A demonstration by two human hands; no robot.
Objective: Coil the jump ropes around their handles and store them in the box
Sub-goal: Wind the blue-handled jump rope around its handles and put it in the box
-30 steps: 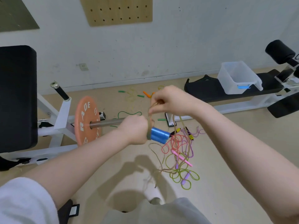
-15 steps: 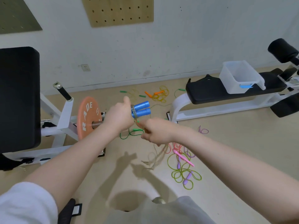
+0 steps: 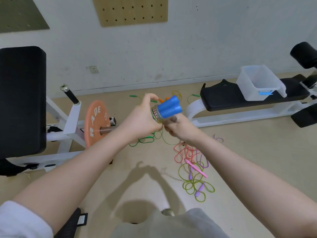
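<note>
Down by the feet, loose ropes [image 3: 193, 170] sprawl on the floor, pink, purple and yellow-green loops tangled over each other, thin handles among them. They look limp and springy, likely to snag one another, so each is best lifted by its handles, not the cord.

Up at chest height, the left hand [image 3: 142, 117] is wrapped round the blue handles [image 3: 169, 107], two held side by side, with cord [image 3: 156, 115] wound tight in a band just below the blue ends. The right hand [image 3: 178, 127] sits under and touching them, fingers curled, pinching the cord's tail. The bundle seems light; the handles are stiff and give the firm hold, while the coil will probably spring loose if the pinch lets go.

Beyond, left, an orange plate [image 3: 96, 122] on a bar reads "RADE", partly cut off. More ropes [image 3: 171, 98], green and orange, lie by the wall. Far right, the box [image 3: 257, 83] stands open on a black bench [image 3: 226, 98], a blue clip on its front.
</note>
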